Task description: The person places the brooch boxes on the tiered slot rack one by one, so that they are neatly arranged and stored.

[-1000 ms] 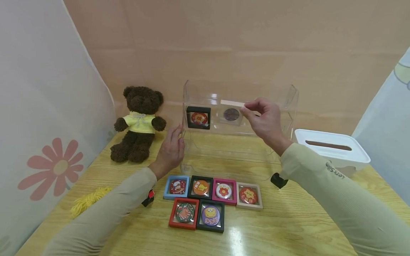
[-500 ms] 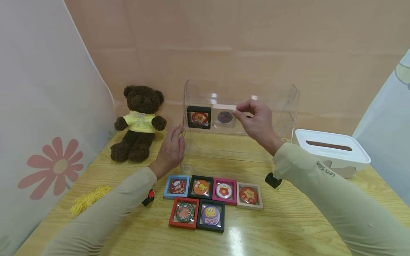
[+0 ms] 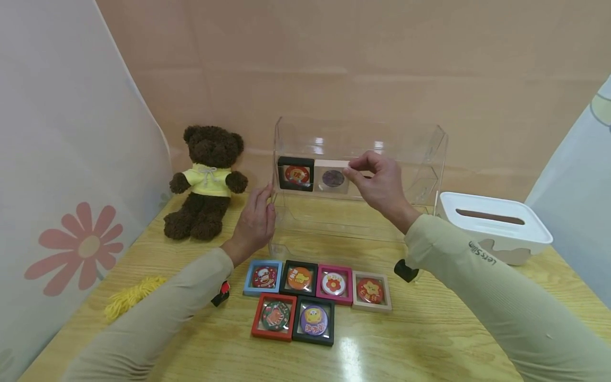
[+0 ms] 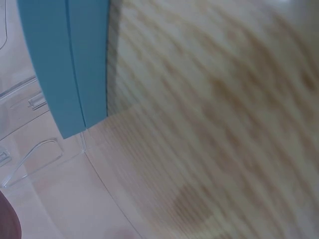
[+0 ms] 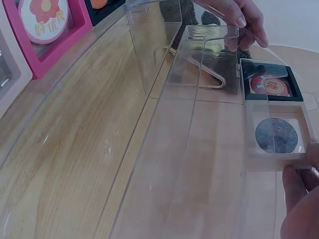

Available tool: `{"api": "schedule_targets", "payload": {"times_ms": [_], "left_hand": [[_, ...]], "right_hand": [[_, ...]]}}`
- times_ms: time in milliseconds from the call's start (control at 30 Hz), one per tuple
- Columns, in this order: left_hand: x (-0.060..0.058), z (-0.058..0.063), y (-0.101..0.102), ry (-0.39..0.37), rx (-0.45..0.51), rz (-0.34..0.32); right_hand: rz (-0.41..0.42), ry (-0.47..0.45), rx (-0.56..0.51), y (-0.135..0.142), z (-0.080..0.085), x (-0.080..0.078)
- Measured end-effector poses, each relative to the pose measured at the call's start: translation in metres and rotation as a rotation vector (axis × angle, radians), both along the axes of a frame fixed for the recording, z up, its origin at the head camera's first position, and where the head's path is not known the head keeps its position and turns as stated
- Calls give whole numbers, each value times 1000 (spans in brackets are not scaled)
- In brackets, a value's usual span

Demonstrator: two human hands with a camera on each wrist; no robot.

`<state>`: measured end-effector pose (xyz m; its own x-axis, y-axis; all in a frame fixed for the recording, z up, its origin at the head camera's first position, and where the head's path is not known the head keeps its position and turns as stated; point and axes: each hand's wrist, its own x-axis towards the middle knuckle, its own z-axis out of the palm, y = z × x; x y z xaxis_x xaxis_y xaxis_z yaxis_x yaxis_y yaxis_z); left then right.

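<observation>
A clear acrylic display rack (image 3: 442, 154) stands on the table. My left hand (image 3: 255, 220) holds its left side edge, as the right wrist view also shows. My right hand (image 3: 378, 183) pinches the right edge of a beige square frame (image 3: 329, 164) on the rack's upper tier. That frame's round badge shows a plain dark, greyish face. Close against its left side is a black frame (image 3: 296, 174) with a red badge. In the left wrist view a blue frame (image 4: 84, 74) looms large, with a blurred bit of hand at the lower left corner.
Before the rack lie several badge frames, including pink (image 3: 350, 285), beige (image 3: 384, 306) and red (image 3: 255, 329) ones. A brown teddy bear (image 3: 210, 183) sits left, with yellow yarn (image 3: 133, 297) nearer. A white tissue box (image 3: 491, 201) stands right.
My right hand has moved left with the beige frame and slightly lowered it, closing the gap to the black frame. The left hand has stayed on the rack's side.
</observation>
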<state>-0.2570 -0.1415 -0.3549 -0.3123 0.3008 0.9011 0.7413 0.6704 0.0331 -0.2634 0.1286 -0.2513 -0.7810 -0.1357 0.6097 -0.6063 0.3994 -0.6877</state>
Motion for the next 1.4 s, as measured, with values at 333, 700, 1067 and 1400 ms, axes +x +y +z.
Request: {"api": "schedule_targets", "payload": {"times_ms": [333,700,1067,1400], "left_hand": [[-1,1,1,3,-2,-10],[-2,2,1,-3,1,-11],[0,2,-2,-6,6,1],[0,1,-2,10,23,-8]], "right_hand": [[7,-72,13,6,-2,4],[-10,23,64,24,-13,11],[142,140,111,29,-25,52],[327,164,231,51,-64,93]]}}
